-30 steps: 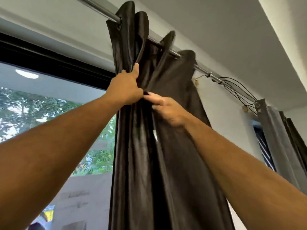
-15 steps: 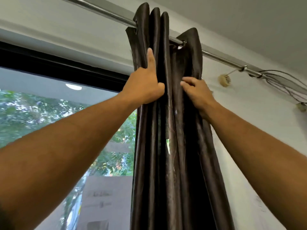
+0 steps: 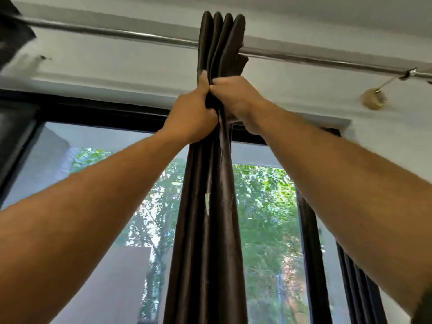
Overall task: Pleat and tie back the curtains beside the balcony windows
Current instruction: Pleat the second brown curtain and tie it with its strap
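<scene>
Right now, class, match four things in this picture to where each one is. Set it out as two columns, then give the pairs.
1 curtain
2 curtain rod
3 left hand
4 brass wall fitting

A on the wall at far right
B running across under the ceiling
C hanging bunched in tight folds
D gripping the folds from the left side

Pairs: 1-C, 2-B, 3-D, 4-A

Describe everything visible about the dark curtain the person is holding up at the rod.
The curtain is dark brown with a satin-like sheen. It hangs from the metal rod, gathered into a tight bundle of about four upright folds at the top, falling straight in front of the window. The left hand and right hand clamp it from either side just below the rod. A small pale mark shows midway down.
</scene>
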